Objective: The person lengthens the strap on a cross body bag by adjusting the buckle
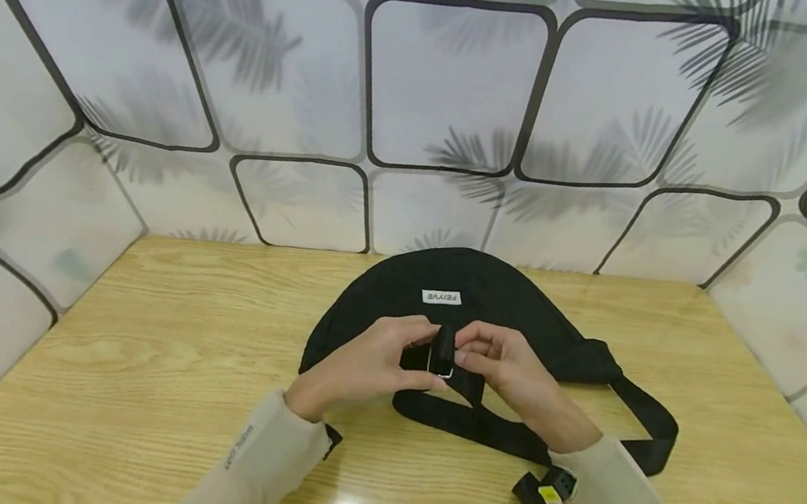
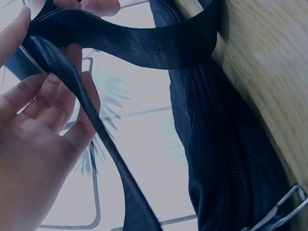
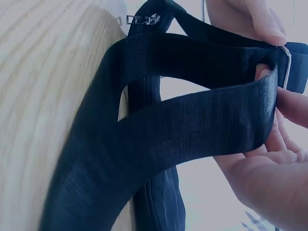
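A black crescent-shaped waist bag (image 1: 374,303) with a small white label (image 1: 442,297) lies on the table in the head view. Both hands are in front of it, working at its black webbing strap (image 3: 192,120). My left hand (image 1: 375,358) pinches the strap at a thin metal slider buckle (image 3: 288,67), thumb at the metal edge. On the other side, my right hand (image 1: 510,370) pinches the folded strap close to the buckle, with a fingertip inside the loop. The strap hangs in a wide loop toward the table in the right wrist view.
The wood-grain table (image 1: 171,358) stretches around the bag. Patterned fabric walls (image 1: 453,90) rise behind it and on both sides. A metal zipper pull (image 3: 143,19) hangs on the bag. A small black device (image 1: 544,488) with a yellow mark sits at the right wrist.
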`<state>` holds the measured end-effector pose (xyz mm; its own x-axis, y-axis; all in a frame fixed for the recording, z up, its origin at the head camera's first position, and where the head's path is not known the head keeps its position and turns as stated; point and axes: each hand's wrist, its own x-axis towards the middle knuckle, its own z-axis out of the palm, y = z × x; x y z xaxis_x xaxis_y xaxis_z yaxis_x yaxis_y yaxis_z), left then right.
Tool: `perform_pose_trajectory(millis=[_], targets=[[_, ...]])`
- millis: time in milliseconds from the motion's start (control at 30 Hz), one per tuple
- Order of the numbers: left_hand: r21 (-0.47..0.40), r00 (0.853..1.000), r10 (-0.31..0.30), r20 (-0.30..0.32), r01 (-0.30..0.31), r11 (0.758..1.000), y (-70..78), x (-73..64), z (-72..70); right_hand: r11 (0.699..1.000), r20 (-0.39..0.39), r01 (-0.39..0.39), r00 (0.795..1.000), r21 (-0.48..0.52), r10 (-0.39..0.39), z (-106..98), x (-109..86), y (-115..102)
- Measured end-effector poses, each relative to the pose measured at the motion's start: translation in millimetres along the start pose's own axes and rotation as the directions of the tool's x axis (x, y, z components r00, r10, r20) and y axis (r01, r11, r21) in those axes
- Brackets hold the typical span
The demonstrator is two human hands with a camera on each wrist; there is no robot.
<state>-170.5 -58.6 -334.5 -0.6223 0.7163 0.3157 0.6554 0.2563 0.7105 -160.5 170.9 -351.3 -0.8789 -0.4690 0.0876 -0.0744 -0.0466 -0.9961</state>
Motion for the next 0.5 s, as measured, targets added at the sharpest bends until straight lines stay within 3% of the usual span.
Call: perform_pose_trajectory(millis=[167, 367, 500], targets=[[0.002, 1.0, -0.003, -0.012, 0.003, 1.0, 0.9, 0.9, -0.5, 0.999, 0.029, -0.028, 0.999, -0.017, 0.028, -2, 0.3, -1], [0.027, 0.998, 0.003, -0.065, -0.002, 1.0, 0.5, -1.6, -8.3, 0.979, 0.048, -0.115, 0.991, -0.169, 0.124, -7, 2.1, 2], [0.044, 0.995, 0.004, -0.097, 0.0, 0.999, 0.9, -4.1, -12.0, 0.967, 0.041, -0.107, 0.992, -0.23, 0.12, -8, 2.2, 5]])
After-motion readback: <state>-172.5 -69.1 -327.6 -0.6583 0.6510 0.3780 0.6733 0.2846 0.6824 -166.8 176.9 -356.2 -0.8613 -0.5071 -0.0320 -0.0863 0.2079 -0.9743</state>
